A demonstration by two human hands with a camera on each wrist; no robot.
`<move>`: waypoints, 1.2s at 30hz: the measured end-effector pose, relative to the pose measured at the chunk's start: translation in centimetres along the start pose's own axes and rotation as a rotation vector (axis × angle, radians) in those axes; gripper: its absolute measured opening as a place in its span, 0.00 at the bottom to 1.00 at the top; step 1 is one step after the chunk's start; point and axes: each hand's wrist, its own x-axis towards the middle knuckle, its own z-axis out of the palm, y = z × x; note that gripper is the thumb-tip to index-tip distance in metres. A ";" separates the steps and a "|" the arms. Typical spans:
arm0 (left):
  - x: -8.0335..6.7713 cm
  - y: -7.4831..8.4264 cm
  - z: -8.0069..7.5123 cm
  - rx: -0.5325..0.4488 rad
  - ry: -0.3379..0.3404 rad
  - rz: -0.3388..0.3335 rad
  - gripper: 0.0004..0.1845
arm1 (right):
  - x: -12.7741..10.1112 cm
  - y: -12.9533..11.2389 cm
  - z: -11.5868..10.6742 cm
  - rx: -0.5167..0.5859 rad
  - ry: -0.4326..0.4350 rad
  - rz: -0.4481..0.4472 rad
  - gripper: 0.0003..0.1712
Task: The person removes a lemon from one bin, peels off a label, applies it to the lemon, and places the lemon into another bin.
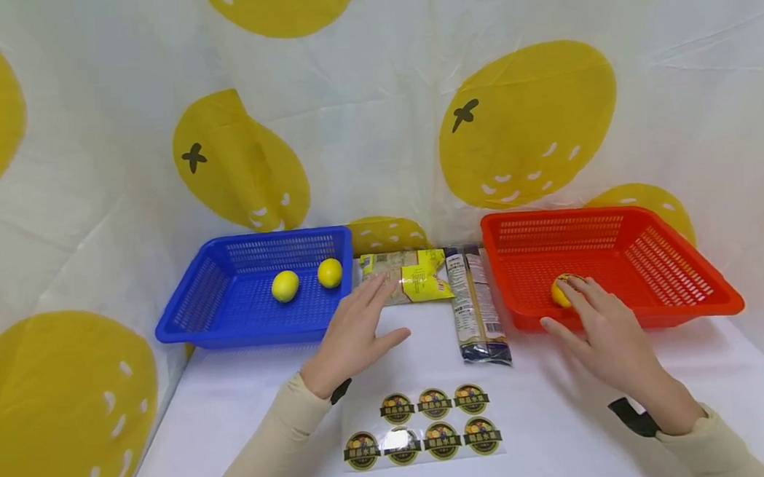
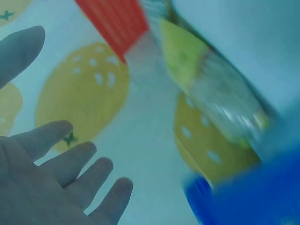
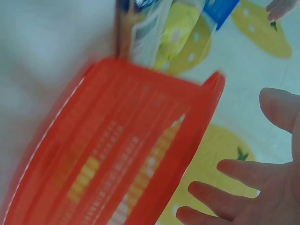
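Observation:
A red basket (image 1: 688,309) stands on the right with one lemon (image 1: 560,292) inside. My right hand (image 1: 580,310) reaches over its front wall, fingers straight, fingertips on or just over that lemon. The right wrist view shows this hand (image 3: 253,187) spread and holding nothing beside the red basket (image 3: 131,150). On the left, a blue basket (image 1: 250,335) holds two lemons (image 1: 285,286) (image 1: 329,272). My left hand (image 1: 367,319) hovers open between the baskets, fingertips near a yellow food packet (image 1: 413,274). It (image 2: 61,173) is also spread and holds nothing in the left wrist view.
A long dark noodle pack (image 1: 478,305) lies next to the red basket. A sheet of round stickers (image 1: 426,425) lies at the front of the white table (image 1: 564,417). A lemon-print cloth wall (image 1: 375,122) closes the back and sides.

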 end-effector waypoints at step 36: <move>-9.6 -12.7 -7.2 0.131 0.113 -0.323 0.40 | 10.4 -18.3 10.2 0.182 -0.240 -0.365 0.43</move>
